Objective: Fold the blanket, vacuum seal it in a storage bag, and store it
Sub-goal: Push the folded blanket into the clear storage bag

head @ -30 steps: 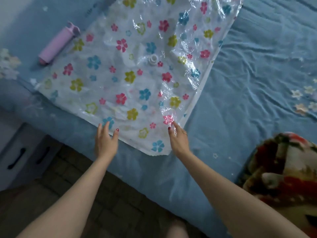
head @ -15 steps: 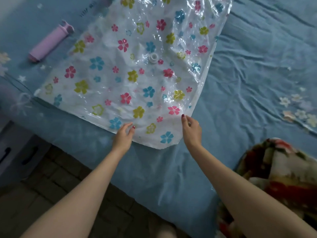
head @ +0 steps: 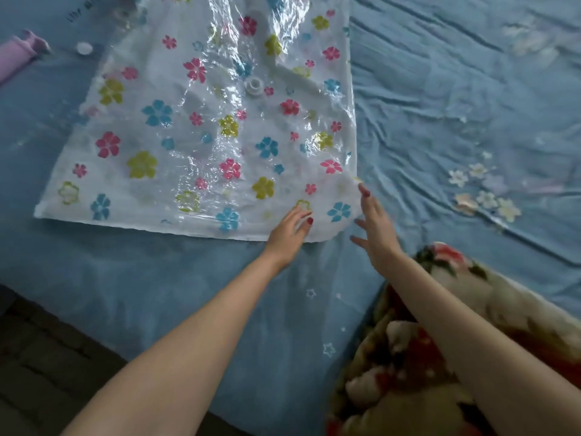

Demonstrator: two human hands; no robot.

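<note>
Both hands have slid along the storage bag to its near right corner, left hand pressing there with fingers spread, right hand open beside the edge. Thin, crinkly, slippery flower-printed plastic, probably best pinched at a seam. Right of the bag lies the soft, bulky blanket.

flowered clear bag; blue sheet

A bed under a wrinkled blue sheet fills most of the view, printed with pale flowers toward 3 o'clock. At 7 o'clock lies a dark brick-patterned floor. The light is dim and soft.
</note>
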